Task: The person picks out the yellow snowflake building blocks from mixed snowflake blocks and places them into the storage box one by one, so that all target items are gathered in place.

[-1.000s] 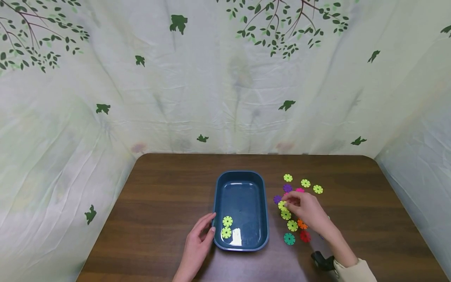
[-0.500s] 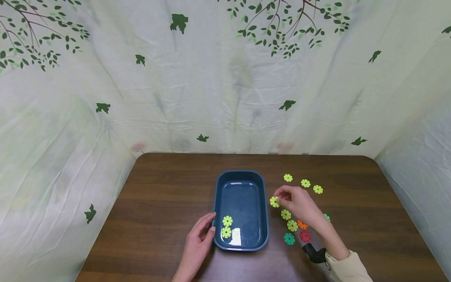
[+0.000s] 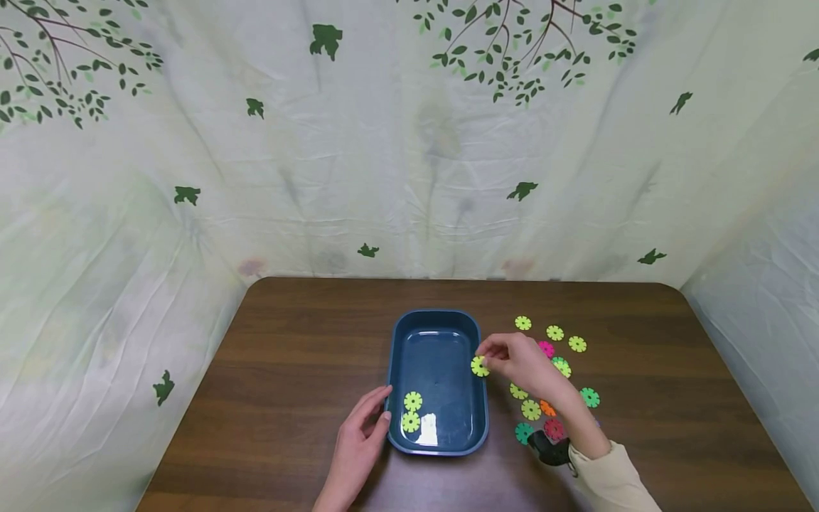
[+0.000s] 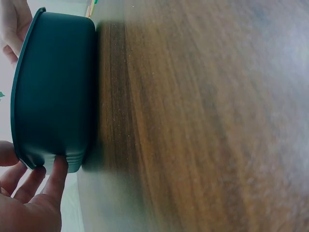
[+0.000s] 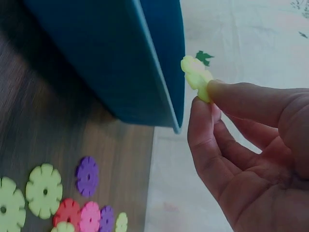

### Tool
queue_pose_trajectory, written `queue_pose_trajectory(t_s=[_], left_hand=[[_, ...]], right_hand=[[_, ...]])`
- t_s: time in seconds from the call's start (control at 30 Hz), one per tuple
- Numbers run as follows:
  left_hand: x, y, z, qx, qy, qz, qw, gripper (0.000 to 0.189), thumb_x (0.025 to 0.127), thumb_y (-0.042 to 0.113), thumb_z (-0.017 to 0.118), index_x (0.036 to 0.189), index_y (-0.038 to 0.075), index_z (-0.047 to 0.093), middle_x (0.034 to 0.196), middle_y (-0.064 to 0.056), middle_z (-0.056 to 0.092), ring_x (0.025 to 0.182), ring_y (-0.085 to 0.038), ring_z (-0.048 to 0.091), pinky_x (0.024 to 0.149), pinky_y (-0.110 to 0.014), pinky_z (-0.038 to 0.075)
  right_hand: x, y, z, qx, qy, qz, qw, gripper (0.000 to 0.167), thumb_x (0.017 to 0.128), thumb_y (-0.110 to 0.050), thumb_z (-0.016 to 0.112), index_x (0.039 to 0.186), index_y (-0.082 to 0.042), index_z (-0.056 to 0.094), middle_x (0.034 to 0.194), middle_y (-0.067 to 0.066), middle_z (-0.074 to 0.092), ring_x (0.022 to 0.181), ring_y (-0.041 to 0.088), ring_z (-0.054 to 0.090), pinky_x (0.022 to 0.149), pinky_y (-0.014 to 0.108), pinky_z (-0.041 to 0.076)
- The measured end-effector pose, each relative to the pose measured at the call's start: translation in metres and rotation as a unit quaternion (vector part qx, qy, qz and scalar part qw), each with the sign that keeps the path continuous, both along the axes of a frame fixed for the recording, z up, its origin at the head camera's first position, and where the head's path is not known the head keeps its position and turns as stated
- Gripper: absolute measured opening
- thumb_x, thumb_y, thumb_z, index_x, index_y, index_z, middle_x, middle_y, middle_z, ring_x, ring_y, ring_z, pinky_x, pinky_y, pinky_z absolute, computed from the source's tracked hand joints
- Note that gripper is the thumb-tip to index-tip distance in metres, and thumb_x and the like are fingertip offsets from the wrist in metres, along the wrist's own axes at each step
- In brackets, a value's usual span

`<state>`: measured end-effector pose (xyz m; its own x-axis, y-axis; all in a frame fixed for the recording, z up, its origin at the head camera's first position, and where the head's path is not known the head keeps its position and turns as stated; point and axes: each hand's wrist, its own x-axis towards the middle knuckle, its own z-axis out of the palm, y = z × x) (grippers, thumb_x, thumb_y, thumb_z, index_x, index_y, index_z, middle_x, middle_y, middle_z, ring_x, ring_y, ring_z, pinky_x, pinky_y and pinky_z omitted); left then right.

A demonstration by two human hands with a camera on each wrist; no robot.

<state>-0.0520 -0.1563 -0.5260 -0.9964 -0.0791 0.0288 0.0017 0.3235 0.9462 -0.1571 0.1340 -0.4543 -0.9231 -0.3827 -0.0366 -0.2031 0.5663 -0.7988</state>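
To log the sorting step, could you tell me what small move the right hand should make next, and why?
Probably carry the yellow-green disc slightly further left and release it: the right hand pinches it at the blue tray rim, where two matching discs lie.

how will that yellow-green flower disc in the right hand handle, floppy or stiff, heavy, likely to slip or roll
The yellow-green disc is probably stiff: it keeps its flat shape while the right hand pinches it by one side at the blue tray rim. It seems light, since fingertips alone carry it. Its notched edge likely aids grip, and laid flat it should not roll.
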Motion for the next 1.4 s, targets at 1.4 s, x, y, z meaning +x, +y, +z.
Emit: queue_pose_trajectory(t_s=[1.4], left_hand=[[0.0,0.0,0.003,-0.005,-0.008,0.001,1.0,0.039,0.096,0.006,0.062,0.134,0.014,0.062,0.136,-0.001,0.055,0.118,-0.022,0.058,0.088,-0.031,0.054]], right_hand=[[-0.036,-0.076,-0.001,-0.01,-0.085,0.049,0.9952,0.005,0.09,-0.001,0.067,0.093,-0.001,0.071,0.077,0.005,0.064,0.065,0.018,0.058,0.063,0.031,0.055]])
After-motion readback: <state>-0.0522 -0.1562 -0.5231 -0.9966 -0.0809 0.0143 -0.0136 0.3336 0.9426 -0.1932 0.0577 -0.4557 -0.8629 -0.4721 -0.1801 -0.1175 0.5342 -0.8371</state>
